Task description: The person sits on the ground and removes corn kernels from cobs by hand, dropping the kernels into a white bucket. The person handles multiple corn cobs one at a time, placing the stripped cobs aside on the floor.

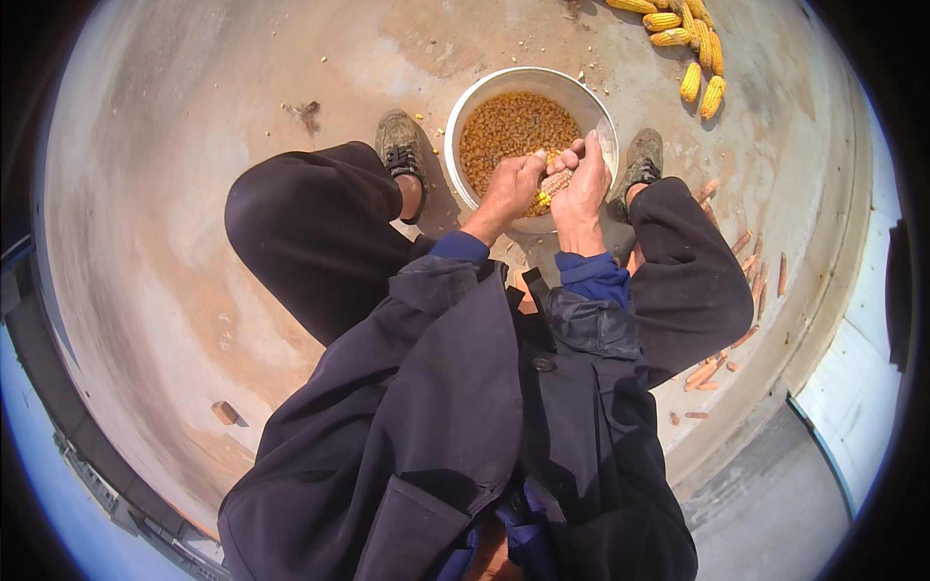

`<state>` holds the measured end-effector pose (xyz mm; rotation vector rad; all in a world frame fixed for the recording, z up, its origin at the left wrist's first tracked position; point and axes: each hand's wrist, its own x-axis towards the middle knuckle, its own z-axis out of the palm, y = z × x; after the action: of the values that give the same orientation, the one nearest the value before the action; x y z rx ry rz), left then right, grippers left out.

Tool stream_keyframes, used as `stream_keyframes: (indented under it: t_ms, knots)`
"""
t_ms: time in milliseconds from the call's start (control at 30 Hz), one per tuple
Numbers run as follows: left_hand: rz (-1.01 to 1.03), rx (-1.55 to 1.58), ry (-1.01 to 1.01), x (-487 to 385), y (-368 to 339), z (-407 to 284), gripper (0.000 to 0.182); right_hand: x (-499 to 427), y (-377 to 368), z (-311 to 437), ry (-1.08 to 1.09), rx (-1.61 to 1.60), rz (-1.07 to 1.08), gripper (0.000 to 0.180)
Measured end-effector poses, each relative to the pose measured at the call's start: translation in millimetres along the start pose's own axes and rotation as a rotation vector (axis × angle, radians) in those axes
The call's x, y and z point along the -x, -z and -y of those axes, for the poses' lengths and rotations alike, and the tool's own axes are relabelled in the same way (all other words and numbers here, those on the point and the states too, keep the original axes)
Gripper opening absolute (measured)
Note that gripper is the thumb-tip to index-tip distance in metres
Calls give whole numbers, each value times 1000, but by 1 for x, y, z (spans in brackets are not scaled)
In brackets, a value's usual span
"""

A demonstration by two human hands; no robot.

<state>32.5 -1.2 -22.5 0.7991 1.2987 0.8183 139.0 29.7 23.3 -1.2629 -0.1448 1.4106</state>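
Between my feet stands a round white bucket (pixel 455 149) holding many loose corn kernels (pixel 508 120). Over its near right part, both hands grip one corn cob (pixel 558 184). Much of the cob is bare and pinkish, with some yellow kernels left along its edge. My left hand (pixel 514 181) presses against the cob's left side, its thumb near the top. My right hand (pixel 585 185) wraps the cob from the right, thumb pointing up. The fingers hide part of the cob.
Whole yellow ears of corn (pixel 701 36) lie in a pile at the far right. Several stripped cobs (pixel 757 272) are scattered beyond my right leg. A brick piece (pixel 224 412) rests on the concrete floor (pixel 182 240) to the left. Stray kernels and a dark husk tuft (pixel 306 115) lie beyond my left shoe (pixel 401 149).
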Motion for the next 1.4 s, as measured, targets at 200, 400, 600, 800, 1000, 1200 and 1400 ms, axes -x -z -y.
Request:
stream_keyframes:
  t_ms: [200, 400, 600, 800, 1000, 1200, 1400]
  knots:
    - [-34, 90, -90, -4, -4, -11, 50, 12, -12, 11, -20, -24, 210, 46]
    - [70, 150, -19, -9, 9, -24, 52, 14, -17, 17, -13, 0, 379, 49]
    - [133, -79, -98, -2, 9, -32, 48, -12, -4, 19, -26, -210, 5, 38]
    - [156, 54, -30, -3, 9, -30, 33, -21, 14, 9, -97, -266, 31, 33]
    - [229, 14, -85, 2, 10, -33, 35, -26, 17, 9, -69, -276, -114, 31]
    - [160, 148, -142, 8, -1, -32, 32, -26, 23, 12, -205, -379, -135, 32]
    - [48, 52, -88, 12, -6, -29, 32, -16, 20, 15, -190, -394, -144, 38]
